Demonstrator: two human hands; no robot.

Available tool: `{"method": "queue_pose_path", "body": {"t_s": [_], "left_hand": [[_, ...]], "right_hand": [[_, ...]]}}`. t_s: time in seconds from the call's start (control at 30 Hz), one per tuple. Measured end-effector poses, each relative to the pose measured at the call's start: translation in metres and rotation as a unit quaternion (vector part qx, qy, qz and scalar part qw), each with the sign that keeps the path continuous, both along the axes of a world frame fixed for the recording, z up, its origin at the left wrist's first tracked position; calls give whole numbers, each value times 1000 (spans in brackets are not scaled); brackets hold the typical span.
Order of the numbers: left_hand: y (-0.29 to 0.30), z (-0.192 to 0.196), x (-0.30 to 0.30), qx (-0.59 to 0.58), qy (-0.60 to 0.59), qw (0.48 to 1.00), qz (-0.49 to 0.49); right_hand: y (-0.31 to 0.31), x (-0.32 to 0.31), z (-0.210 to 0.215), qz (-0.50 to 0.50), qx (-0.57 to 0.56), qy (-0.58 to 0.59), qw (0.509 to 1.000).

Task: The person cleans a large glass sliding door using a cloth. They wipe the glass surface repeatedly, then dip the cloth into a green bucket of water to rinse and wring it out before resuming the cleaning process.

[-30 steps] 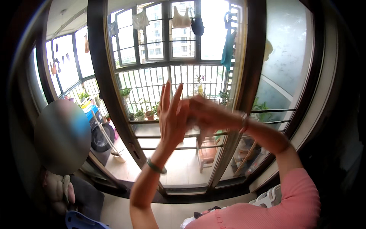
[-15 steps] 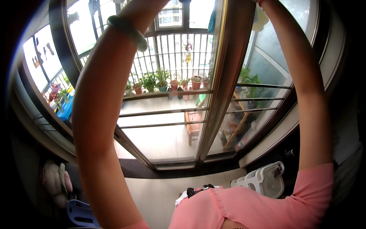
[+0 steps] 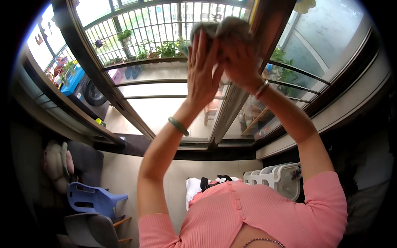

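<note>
Arms raised, a person brings the left hand and right hand together at a blurred, soft-looking grey bundle in front of a dark-framed glass door. The left grip spreads nearly flat, fingers straight, thumb apart; the right is blurred, its hold on the bundle impossible to tell. Dark horizontal rails cross the view to leafy green plants beyond. A blue-purple plastic chair stands toward the pale floor's left edge; a white plastic container sits near its right.
</note>
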State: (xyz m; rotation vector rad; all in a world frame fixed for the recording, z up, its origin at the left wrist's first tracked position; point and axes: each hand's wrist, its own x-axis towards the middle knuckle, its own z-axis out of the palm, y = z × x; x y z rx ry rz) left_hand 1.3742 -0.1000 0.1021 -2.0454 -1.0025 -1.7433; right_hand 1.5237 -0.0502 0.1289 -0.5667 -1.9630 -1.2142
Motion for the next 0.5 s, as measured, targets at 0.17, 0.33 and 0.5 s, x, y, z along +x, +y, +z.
{"method": "queue_pose_path", "body": {"t_s": [0.17, 0.33, 0.5], "left_hand": [[-34, -143, 17, -171, -70, 983, -11], [-73, -239, 38, -385, -184, 904, -4], [-125, -306, 45, -557, -209, 804, -20]], "right_hand": [[-11, 13, -121, 36, -106, -126, 986], [-19, 17, -218, 32, -222, -277, 934], [-13, 10, -329, 9, -417, -411, 810]]}}
